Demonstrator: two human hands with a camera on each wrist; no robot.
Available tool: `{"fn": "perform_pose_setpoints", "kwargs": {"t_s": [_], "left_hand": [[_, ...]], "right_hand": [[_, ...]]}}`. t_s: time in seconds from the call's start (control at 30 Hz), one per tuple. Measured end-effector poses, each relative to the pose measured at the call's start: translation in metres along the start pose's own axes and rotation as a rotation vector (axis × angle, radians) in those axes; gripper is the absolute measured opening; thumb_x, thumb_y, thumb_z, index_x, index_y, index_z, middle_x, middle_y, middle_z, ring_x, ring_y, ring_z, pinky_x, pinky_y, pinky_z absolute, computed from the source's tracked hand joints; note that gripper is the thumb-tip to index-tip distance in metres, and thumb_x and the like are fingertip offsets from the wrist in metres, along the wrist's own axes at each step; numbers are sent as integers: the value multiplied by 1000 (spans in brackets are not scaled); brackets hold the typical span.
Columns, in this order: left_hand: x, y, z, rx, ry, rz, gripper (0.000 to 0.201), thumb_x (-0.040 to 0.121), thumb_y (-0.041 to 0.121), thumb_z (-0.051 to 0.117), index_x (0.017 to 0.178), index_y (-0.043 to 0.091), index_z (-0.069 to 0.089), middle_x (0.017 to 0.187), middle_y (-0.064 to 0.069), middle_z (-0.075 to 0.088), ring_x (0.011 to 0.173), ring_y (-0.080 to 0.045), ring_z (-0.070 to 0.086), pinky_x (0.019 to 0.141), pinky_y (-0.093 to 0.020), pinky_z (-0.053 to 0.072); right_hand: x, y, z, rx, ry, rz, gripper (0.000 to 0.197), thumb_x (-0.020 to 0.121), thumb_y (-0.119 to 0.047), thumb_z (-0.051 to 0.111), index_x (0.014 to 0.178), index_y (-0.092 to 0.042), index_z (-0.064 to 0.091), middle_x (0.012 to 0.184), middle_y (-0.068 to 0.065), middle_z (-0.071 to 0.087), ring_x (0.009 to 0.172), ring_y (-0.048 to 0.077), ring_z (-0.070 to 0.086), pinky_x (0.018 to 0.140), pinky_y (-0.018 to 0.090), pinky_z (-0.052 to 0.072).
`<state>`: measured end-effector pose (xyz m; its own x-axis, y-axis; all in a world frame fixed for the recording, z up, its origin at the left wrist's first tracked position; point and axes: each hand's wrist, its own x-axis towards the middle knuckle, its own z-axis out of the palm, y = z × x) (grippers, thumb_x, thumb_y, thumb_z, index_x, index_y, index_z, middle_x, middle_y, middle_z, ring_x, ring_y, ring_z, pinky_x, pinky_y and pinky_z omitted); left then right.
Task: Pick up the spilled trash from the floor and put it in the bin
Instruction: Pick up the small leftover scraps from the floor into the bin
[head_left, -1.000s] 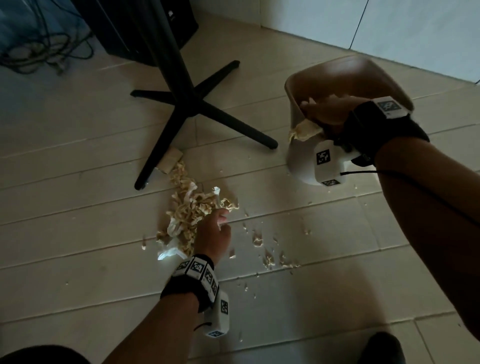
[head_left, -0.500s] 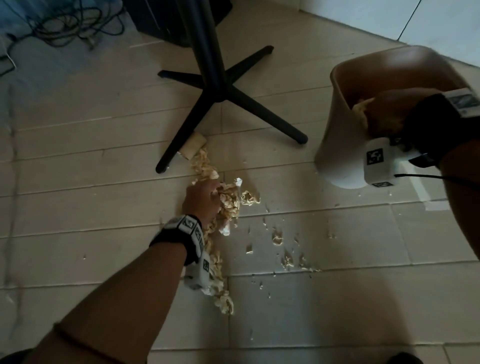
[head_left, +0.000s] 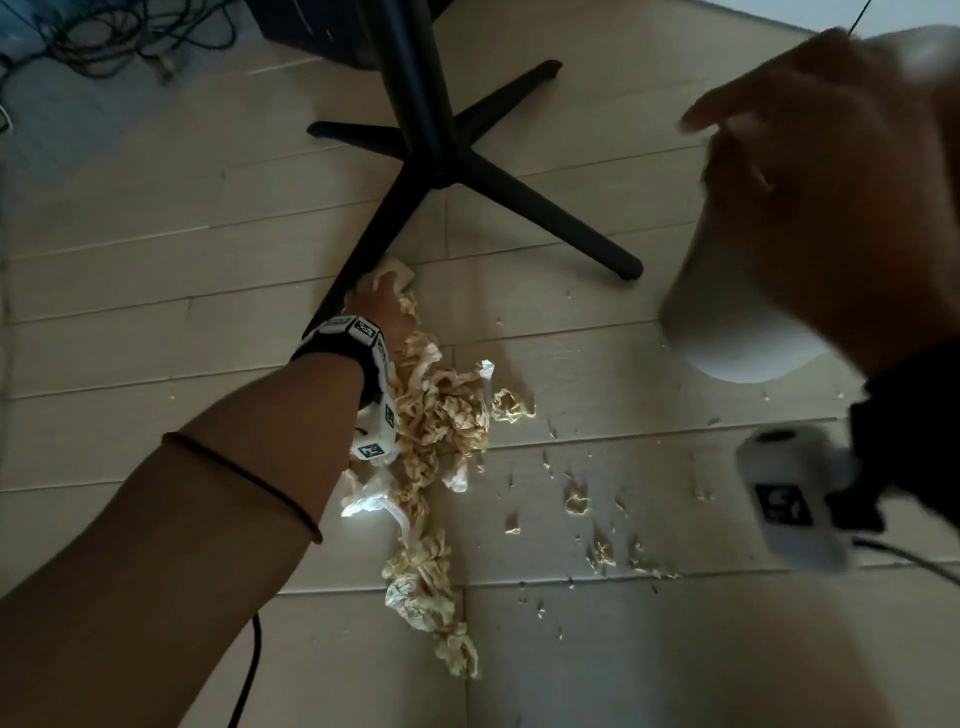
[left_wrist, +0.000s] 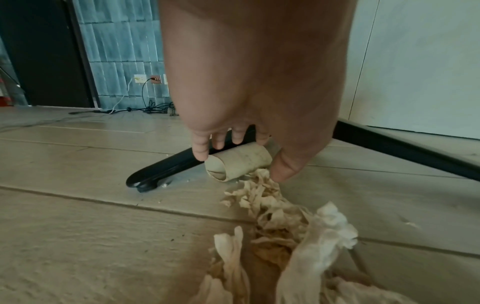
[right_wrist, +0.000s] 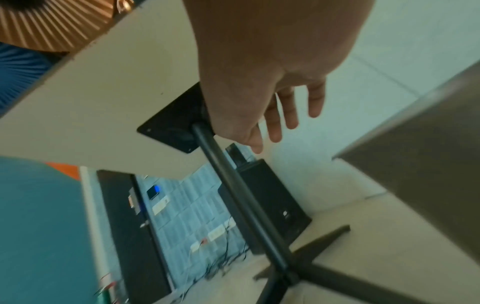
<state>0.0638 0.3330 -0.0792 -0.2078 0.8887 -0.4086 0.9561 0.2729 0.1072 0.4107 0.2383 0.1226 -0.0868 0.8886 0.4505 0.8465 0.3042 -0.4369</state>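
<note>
A long heap of crumpled tan and white paper (head_left: 436, 410) lies on the tiled floor, with a cardboard tube (head_left: 400, 273) at its far end against a black table foot. My left hand (head_left: 382, 306) reaches down over that tube (left_wrist: 239, 162). In the left wrist view the left hand (left_wrist: 241, 164) has its fingers behind the tube and its thumb in front, closing on it. The paper (left_wrist: 285, 222) trails toward the wrist. My right hand (head_left: 810, 208) hovers empty, fingers spread, in front of the pale bin (head_left: 737, 332). From the right wrist, the right hand (right_wrist: 285, 115) is bare beside the bin wall (right_wrist: 428, 185).
A black four-legged table base (head_left: 441, 166) and its pole (right_wrist: 246, 195) stand just beyond the trash. Small paper scraps (head_left: 576, 501) dot the tiles between heap and bin. Cables (head_left: 104, 36) lie at the far left by a dark cabinet.
My left hand moved from the middle of the heap up to the cardboard tube. My right hand came out of the bin, empty, and rose toward the camera.
</note>
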Motion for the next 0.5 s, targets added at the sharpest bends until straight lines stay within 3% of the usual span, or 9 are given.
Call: {"fn": "perform_pose_setpoints", "kwargs": {"t_s": [0.07, 0.17, 0.27, 0.4, 0.5], "left_hand": [[5, -1, 5, 37, -19, -13, 77, 93, 35, 58, 155, 21, 14, 163, -12, 7, 146, -41, 16, 115, -50, 28], [9, 0, 7, 82, -13, -44, 85, 93, 37, 58, 156, 21, 3, 164, -9, 5, 147, -41, 12, 116, -51, 26], [11, 0, 4, 74, 29, -53, 91, 88, 41, 59, 156, 26, 2, 161, -11, 14, 145, -41, 15, 112, -53, 29], [5, 3, 0, 20, 3, -67, 82, 82, 63, 55, 151, 32, 22, 155, -10, 18, 142, -39, 19, 112, -54, 29], [-2, 8, 1, -28, -44, -57, 80, 76, 65, 58, 145, 31, 35, 151, -13, 26, 138, -41, 30, 111, -53, 34]], "right_hand": [[-19, -15, 22, 7, -115, -50, 28, 97, -20, 47, 117, -17, 66, 119, 8, 61, 112, 25, 55, 91, 33, 41], [-50, -21, 64, 42, -322, -79, 28, 98, -19, 51, 122, -19, 64, 126, 7, 58, 117, 21, 52, 99, 37, 45], [-80, -21, 105, 89, -568, -25, 36, 99, -25, 52, 135, -24, 54, 138, 4, 50, 123, 20, 49, 101, 40, 46], [-115, -21, 156, 118, -808, 30, 54, 97, -35, 54, 147, -30, 35, 153, 3, 33, 136, 24, 38, 106, 45, 43], [-131, -18, 186, 119, -918, 81, 73, 92, -40, 61, 153, -33, 21, 163, 2, 15, 147, 28, 20, 112, 52, 36]]}}
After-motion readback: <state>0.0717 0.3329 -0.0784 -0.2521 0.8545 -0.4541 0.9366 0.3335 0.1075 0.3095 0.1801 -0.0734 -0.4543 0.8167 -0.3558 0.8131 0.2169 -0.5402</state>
